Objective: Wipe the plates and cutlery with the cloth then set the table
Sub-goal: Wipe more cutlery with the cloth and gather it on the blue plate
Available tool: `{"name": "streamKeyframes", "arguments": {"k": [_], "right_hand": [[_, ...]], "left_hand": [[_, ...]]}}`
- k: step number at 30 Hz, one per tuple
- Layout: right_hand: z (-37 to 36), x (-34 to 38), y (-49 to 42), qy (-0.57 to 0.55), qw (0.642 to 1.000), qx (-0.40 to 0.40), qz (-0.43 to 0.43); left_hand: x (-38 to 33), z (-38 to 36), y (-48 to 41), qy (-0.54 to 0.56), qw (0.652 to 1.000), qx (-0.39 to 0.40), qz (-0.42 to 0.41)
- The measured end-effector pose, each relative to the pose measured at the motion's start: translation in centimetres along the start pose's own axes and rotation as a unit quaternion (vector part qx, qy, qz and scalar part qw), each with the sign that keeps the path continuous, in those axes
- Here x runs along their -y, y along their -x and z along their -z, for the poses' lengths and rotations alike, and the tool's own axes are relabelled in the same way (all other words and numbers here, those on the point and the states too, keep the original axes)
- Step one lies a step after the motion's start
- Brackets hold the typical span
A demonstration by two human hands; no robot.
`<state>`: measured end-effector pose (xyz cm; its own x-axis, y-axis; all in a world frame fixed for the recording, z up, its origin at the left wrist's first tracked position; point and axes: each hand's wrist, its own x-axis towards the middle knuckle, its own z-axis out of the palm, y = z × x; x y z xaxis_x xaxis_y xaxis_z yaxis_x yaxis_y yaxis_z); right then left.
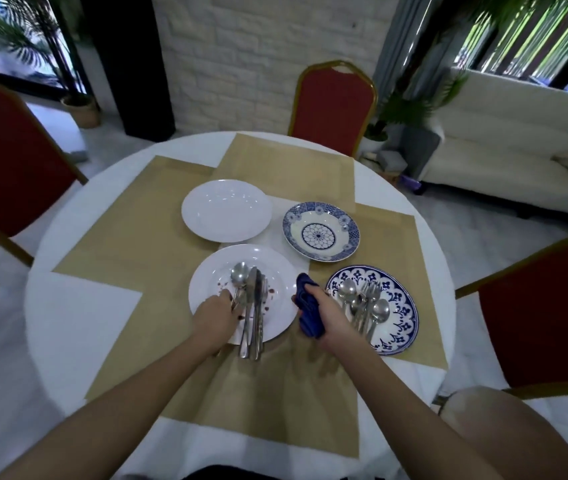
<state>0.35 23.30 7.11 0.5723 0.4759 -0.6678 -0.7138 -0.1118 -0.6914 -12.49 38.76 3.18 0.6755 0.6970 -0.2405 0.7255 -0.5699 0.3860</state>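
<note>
Two hands over the near desk (pixel 78 323) edge. Left hand (pixel 215 317): fingers pinch cutlery (pixel 251 306) on stained white plate (pixel 275 271). Right hand (pixel 326 320): fingers clench blue cloth (pixel 308 315). Four plates counted. Nearer blue plate (pixel 400 306) carries spoons and forks (pixel 362 306); farther white plate (pixel 227 211) and farther blue plate (pixel 320 232) lie behind.

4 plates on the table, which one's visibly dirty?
The near white plate by the left hand: reddish spots beside the cutlery lying on it. The far white plate, the blue medallion plate and the blue floral plate show no stains.
</note>
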Motion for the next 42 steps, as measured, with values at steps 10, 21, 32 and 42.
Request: {"name": "streamKeyframes", "arguments": {"k": [10, 21, 32, 42], "right_hand": [[-2.0, -0.6, -1.2, 0.024, 1.0, 0.003, -0.008], [-2.9, -1.3, -1.3, 0.042, 0.999, -0.004, -0.027], [-3.7, -1.1, -1.1, 0.087, 0.996, -0.013, -0.005], [-5.4, 0.0, -1.2, 0.337, 0.89, -0.008, 0.308]], "left_hand": [[1.0, 1.5, -0.6, 0.071, 0.994, 0.078, 0.021], [2.3, 3.3, -1.4, 0.092, 0.988, 0.124, 0.026], [2.1, 3.6, -0.6, 0.097, 0.991, 0.055, 0.079], [0.4, 5.0, 1.4, 0.218, 0.975, -0.037, -0.028]]}}
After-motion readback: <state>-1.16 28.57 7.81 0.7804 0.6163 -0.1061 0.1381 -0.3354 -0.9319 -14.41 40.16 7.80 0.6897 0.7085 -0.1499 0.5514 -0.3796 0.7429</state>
